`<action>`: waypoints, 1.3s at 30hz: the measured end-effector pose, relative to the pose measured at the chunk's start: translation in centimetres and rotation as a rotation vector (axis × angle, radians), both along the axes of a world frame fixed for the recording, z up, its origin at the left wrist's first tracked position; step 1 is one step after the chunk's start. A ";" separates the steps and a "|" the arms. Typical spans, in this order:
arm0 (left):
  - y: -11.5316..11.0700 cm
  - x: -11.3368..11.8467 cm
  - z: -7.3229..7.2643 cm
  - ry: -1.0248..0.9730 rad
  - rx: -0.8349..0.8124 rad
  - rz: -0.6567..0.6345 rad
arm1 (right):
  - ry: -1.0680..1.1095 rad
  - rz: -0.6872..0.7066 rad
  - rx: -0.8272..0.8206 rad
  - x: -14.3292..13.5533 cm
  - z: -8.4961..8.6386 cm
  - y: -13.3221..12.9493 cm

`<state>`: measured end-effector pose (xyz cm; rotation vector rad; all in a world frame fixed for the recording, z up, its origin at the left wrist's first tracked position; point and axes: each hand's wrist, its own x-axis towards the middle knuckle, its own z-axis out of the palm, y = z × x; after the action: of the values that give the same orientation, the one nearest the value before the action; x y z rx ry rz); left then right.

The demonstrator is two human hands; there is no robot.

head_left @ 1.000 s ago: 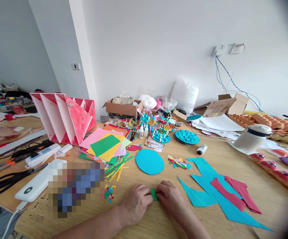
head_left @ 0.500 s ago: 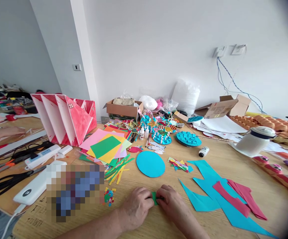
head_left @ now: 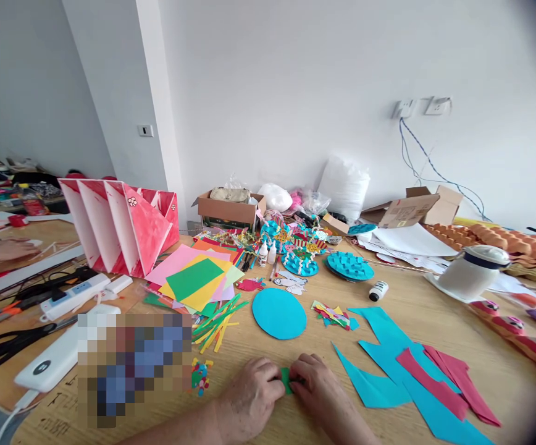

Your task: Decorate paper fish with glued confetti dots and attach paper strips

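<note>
Low at the front of the table, a small piece of green paper [head_left: 286, 379] lies between my two hands. My left hand [head_left: 255, 395] has its fingers curled and pressed on the paper's left side. From the other side, my right hand [head_left: 315, 386] pinches the paper's right edge; its fingertips partly cover it. Just beyond them lies a blue paper circle [head_left: 279, 313]. Left of my left hand is a little heap of coloured paper dots [head_left: 200, 378]. Green and yellow paper strips [head_left: 217, 324] spread out behind the dots.
Blue paper offcuts [head_left: 402, 352] and red offcuts [head_left: 432, 383] lie to the right. Coloured sheets [head_left: 194, 278] are stacked at left, near black scissors [head_left: 18, 343] and a white power bank [head_left: 64, 352]. Glue bottles [head_left: 263, 253] stand at the back; a white lidded cup [head_left: 472, 272] stands right.
The whole view has shifted slightly, so the table sits a little lower. Both hands stay on the green paper, with only slight finger movement.
</note>
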<state>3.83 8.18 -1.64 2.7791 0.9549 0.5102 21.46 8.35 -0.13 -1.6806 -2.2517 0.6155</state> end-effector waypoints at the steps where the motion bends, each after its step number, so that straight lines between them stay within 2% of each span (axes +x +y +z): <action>1: 0.0 0.0 0.0 -0.003 -0.002 -0.004 | 0.007 0.001 0.003 0.0 0.0 0.0; 9: 0.2 -0.1 -0.2 0.003 -0.019 -0.028 | 0.013 0.013 -0.004 0.1 0.2 0.0; 16: 0.4 -0.2 0.4 0.017 -0.021 -0.062 | 0.002 0.019 0.003 -0.1 0.6 0.1; 29: 0.4 -0.3 0.6 0.030 -0.003 -0.069 | 0.011 0.040 0.037 0.1 0.0 0.4; 39: 0.5 -0.2 0.0 0.029 -0.001 -0.054 | -0.011 0.033 0.006 0.0 0.4 0.2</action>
<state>3.65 8.63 -1.63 2.8102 0.8825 0.4623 21.49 8.51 0.24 -1.6505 -2.2912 0.6080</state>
